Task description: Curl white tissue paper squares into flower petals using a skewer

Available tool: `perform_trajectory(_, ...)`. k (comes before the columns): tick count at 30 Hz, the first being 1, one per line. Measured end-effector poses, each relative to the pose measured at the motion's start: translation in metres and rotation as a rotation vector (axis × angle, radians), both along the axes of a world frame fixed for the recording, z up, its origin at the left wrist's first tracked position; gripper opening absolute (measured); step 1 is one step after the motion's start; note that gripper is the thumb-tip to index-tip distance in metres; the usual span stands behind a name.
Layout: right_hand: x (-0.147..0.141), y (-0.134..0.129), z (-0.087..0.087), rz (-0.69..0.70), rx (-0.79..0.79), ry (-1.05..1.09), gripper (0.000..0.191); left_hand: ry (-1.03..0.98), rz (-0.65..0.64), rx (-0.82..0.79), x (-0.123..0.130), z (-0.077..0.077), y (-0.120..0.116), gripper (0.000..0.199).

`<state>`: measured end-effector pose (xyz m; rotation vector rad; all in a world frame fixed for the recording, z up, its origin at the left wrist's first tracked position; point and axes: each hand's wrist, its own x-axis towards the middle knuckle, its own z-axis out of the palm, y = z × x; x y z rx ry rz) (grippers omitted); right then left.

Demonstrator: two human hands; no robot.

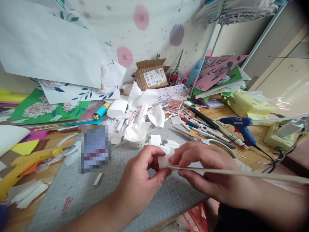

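Between my two hands is a small piece of thin white paper (164,161), held at the end of a long, thin pale stick (265,174). My left hand (142,175) pinches the paper's left side between thumb and fingers. With thumb and fingertips closed, my right hand (212,170) grips the stick near its tip, where it meets the paper. The stick runs across that hand and out past the right edge of the view. Just beyond my fingers, several small white paper pieces (155,140) lie on the grey cutting mat (116,201).
A paper cup (136,141) with white material stands behind the pieces. Scissors (212,142) and several pens lie at right, beside a blue glue gun (243,127). A yellow glue gun (31,159) lies left. A cardboard box (152,74) stands at the back.
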<state>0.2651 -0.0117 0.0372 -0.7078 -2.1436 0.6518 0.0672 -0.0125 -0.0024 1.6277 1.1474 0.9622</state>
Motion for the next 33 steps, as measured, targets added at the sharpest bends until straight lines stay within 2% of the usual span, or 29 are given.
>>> perform_trajectory(5, -0.002, 0.000, -0.004, 0.022, 0.021, -0.045, 0.020, 0.024, 0.028, -0.017, 0.001, 0.003, 0.001, 0.021)
perform_trajectory(10, -0.004, 0.008, -0.007, -0.094, 0.093, -0.041, 0.016, -0.015, 0.044, -0.079, 0.003, 0.005, 0.002, 0.028)
perform_trajectory(13, -0.004, 0.018, -0.007, -0.155, 0.073, 0.048, 0.006, -0.090, 0.068, -0.060, 0.003, 0.003, 0.003, 0.041)
perform_trajectory(15, -0.004, 0.026, -0.009, -0.207, 0.035, 0.103, 0.006, -0.106, 0.079, -0.028, 0.002, 0.002, 0.003, 0.044)
perform_trajectory(20, 0.002, 0.050, -0.011, -0.465, -0.076, 0.162, 0.016, -0.057, 0.072, 0.028, 0.001, 0.003, 0.003, 0.030)
perform_trajectory(22, 0.000, 0.059, -0.008, -0.544, -0.060, 0.211, 0.014, -0.025, 0.038, 0.087, 0.001, 0.004, 0.002, 0.020)
perform_trajectory(24, -0.008, 0.067, -0.004, -0.567, -0.006, 0.257, 0.009, 0.003, -0.003, 0.122, 0.001, 0.003, 0.002, 0.015)
perform_trajectory(26, -0.024, 0.074, 0.000, -0.511, 0.052, 0.243, 0.004, 0.025, -0.017, 0.100, 0.002, 0.002, 0.002, 0.013)
perform_trajectory(27, -0.034, 0.077, 0.001, -0.395, 0.116, 0.221, 0.002, 0.035, -0.010, 0.075, 0.002, 0.002, 0.002, 0.014)
perform_trajectory(29, -0.055, 0.084, 0.003, -0.212, 0.067, 0.074, 0.005, 0.064, 0.011, 0.024, 0.003, 0.001, 0.003, 0.018)
perform_trajectory(31, -0.070, 0.091, 0.005, -0.124, -0.008, -0.004, 0.006, 0.087, 0.034, -0.012, 0.004, 0.001, 0.004, 0.021)
perform_trajectory(33, -0.076, 0.096, 0.009, -0.093, -0.075, -0.014, 0.005, 0.085, 0.052, -0.037, 0.004, 0.000, 0.005, 0.022)
